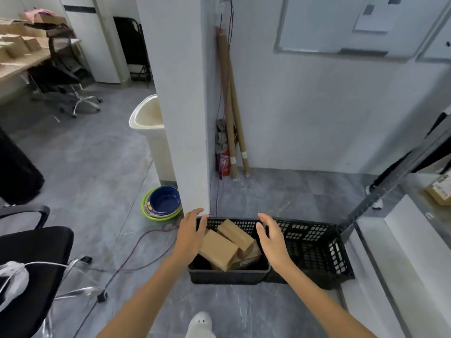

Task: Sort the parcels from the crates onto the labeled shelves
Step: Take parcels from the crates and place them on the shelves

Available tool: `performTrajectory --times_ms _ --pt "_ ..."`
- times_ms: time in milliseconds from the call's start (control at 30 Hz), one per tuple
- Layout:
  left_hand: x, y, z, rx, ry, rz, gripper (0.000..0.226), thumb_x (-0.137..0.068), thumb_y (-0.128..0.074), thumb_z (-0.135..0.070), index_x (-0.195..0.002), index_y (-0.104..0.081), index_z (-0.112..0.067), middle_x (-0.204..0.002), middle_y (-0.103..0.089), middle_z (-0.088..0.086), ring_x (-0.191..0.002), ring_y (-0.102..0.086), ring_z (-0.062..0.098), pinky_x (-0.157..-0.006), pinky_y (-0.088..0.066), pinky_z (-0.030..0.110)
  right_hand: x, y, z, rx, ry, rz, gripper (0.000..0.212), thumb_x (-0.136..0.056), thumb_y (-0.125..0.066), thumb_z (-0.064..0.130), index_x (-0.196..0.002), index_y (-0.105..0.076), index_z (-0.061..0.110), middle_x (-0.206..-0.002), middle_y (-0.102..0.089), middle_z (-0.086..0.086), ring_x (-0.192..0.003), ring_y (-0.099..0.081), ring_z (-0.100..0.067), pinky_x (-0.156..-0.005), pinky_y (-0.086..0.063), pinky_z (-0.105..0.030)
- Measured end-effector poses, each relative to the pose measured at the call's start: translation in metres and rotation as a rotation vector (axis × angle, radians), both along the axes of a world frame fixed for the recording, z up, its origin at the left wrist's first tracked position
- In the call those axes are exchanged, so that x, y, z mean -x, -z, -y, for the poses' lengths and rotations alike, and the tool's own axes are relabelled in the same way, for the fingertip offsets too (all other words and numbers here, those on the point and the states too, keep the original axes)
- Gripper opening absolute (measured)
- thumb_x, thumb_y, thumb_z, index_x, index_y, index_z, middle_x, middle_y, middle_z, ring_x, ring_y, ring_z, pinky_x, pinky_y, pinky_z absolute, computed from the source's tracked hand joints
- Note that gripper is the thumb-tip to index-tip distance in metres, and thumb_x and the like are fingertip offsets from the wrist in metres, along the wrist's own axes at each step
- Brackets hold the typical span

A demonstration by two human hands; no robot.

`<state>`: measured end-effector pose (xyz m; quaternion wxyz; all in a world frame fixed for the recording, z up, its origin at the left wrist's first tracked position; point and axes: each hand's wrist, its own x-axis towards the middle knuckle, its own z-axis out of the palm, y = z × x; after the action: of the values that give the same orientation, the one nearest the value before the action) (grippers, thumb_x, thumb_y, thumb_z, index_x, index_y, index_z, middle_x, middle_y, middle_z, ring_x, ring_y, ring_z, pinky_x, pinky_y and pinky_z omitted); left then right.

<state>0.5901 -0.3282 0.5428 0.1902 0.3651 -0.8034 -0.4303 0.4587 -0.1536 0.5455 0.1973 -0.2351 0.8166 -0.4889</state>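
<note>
Lower centre of the frame: black plastic crate [229, 277] on the grey floor, holding several brown cardboard parcels [218, 250] heaped at tilted angles; second black crate [317, 242] just beside it on the right. Left hand [191, 234] over the crate's left end, right hand [271, 237] over its right end; both with fingers straight and spread, gripping nothing, parcels between them. Right edge: metal shelf post [380, 189], one labelled box [440, 191] on a shelf; centre: fire extinguisher [225, 163] and cardboard tubes [231, 106] against the wall; left of centre: stacked basins [163, 202].
</note>
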Motion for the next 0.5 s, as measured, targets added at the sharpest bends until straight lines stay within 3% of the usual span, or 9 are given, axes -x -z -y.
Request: performTrajectory --times_ms 100,200,267,367,433,500 --pt "0.023 0.016 0.042 0.064 0.094 0.09 0.037 -0.099 -0.04 -0.032 -0.133 -0.045 -0.02 -0.138 -0.045 0.0 -0.128 -0.039 0.018 -0.107 -0.035 0.034 0.02 0.021 0.035 -0.057 0.027 0.016 0.042 -0.099 -0.045 0.025 -0.14 -0.042 0.015 -0.142 -0.044 0.001 -0.133 -0.036 -0.011 -0.107 -0.025 -0.021" --pt "0.049 0.033 0.088 0.226 0.228 0.198 0.04 -0.099 -0.04 -0.03 -0.137 -0.042 -0.018 -0.141 -0.044 0.002 -0.13 -0.039 0.02 -0.11 -0.032 0.034 0.039 0.042 0.066 -0.091 0.065 0.071 0.044 -0.099 -0.044 0.027 -0.142 -0.039 0.018 -0.146 -0.04 0.0 -0.135 -0.034 -0.013 -0.11 -0.026 -0.026" --pt "0.065 0.049 0.115 0.338 0.319 0.336 0.046 -0.099 -0.038 -0.032 -0.143 -0.034 -0.019 -0.148 -0.037 0.003 -0.137 -0.031 0.02 -0.114 -0.024 0.035 0.053 0.054 0.084 -0.091 0.138 0.164 0.046 -0.099 -0.044 0.027 -0.143 -0.037 0.018 -0.149 -0.038 -0.001 -0.137 -0.033 -0.014 -0.112 -0.026 -0.03" --pt "0.08 0.082 0.142 0.502 0.476 0.6 0.056 -0.097 -0.04 -0.038 -0.148 -0.021 -0.025 -0.157 -0.019 0.002 -0.145 -0.014 0.023 -0.117 -0.014 0.046 0.071 0.082 0.106 -0.125 0.155 0.229 0.051 -0.1 -0.043 0.025 -0.148 -0.029 0.016 -0.153 -0.031 -0.002 -0.141 -0.028 -0.016 -0.114 -0.022 -0.031" --pt "0.089 0.112 0.154 0.612 0.6 0.683 0.064 -0.084 -0.062 -0.043 -0.141 -0.04 -0.025 -0.148 -0.04 0.006 -0.138 -0.035 0.028 -0.106 -0.032 0.054 0.081 0.11 0.117 -0.168 0.116 0.223 0.053 -0.1 -0.043 0.026 -0.149 -0.026 0.015 -0.154 -0.028 -0.002 -0.143 -0.024 -0.015 -0.115 -0.019 -0.03" --pt "0.1 0.152 0.163 0.659 0.663 0.711 0.07 -0.063 -0.079 -0.045 -0.127 -0.058 -0.023 -0.131 -0.058 0.007 -0.122 -0.054 0.029 -0.092 -0.046 0.053 0.092 0.15 0.125 -0.216 0.092 0.223 0.054 -0.1 -0.042 0.029 -0.149 -0.025 0.017 -0.155 -0.027 -0.002 -0.143 -0.022 -0.015 -0.118 -0.017 -0.032"
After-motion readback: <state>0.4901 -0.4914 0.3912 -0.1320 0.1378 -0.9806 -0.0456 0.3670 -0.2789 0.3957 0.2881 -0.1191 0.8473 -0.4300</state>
